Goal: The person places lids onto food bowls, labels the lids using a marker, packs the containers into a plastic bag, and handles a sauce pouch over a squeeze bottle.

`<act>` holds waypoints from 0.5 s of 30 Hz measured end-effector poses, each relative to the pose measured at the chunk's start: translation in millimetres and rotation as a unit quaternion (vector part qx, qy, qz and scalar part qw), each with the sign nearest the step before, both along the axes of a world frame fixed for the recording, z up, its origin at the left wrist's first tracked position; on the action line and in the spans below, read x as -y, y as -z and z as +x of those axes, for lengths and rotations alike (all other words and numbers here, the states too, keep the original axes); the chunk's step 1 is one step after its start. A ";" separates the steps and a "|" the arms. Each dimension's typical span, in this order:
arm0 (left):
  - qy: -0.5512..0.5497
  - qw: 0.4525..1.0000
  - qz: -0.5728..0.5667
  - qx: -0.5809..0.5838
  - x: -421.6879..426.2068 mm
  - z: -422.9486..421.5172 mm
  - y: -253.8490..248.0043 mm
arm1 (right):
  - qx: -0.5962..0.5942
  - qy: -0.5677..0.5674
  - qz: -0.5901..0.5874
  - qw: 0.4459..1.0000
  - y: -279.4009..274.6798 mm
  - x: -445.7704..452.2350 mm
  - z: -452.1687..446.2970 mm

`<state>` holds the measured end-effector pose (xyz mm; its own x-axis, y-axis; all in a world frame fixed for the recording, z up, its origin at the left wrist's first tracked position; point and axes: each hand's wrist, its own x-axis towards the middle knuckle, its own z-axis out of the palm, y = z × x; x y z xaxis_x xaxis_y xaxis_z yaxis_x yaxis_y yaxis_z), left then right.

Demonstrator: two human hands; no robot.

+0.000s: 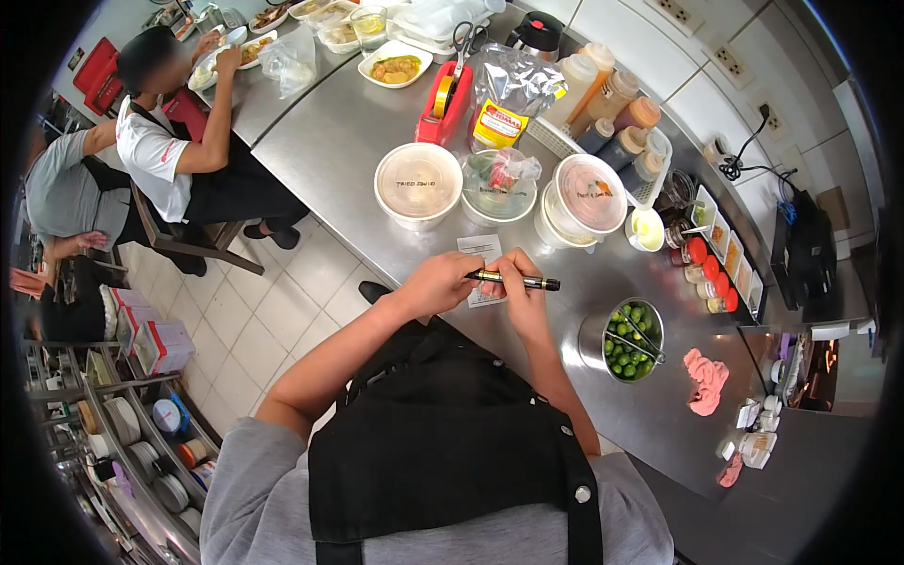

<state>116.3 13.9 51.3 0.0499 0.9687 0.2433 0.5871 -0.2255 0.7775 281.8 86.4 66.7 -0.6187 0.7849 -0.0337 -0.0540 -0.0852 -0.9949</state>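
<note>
A black marker pen [539, 282] with gold bands lies crosswise between my two hands, over the steel counter. My left hand [439, 284] is closed on its left end, and my right hand [518, 287] pinches it near the middle. Below the pen, partly covered by my hands, is a printed paper slip [482, 249]. Just beyond stand a round tub [418, 181] with handwriting on its lid, a clear-lidded tub [499, 202] with a small plastic bag on top, and stacked white tubs [589, 193].
A steel pot of small green limes [631, 353] and a pink cloth [705, 381] are at right. Behind the tubs are a red tape dispenser [443, 105], scissors, a foil bag [513, 89] and a basket of squeeze bottles [650, 179]. A seated person [179, 141] eats at left.
</note>
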 end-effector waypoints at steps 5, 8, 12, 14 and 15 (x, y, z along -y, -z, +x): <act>-0.062 0.992 -0.100 0.045 -0.1 18.6 -37.3 | -0.029 -0.002 0.028 0.999 -12.8 6.3 -3.6; -0.067 0.986 -0.106 0.110 1.4 20.6 -30.0 | -0.068 -0.021 0.176 0.982 -17.7 13.4 -2.7; -0.021 0.985 -0.162 0.052 -7.7 12.4 -33.6 | 0.034 -0.018 0.086 0.996 6.1 -7.9 19.1; -0.033 0.989 -0.136 0.047 -15.8 -1.9 -3.7 | 0.005 0.047 0.065 0.997 -6.2 -17.7 29.7; -0.040 0.992 -0.111 0.041 -18.4 -8.8 14.9 | -0.023 0.118 0.043 0.992 -10.8 -22.5 36.1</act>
<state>107.5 32.2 36.4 -0.0402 0.9989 0.0243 0.5289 0.0006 0.8487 317.8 108.9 77.5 -0.4173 0.9065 0.0643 -0.1077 0.0209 -0.9940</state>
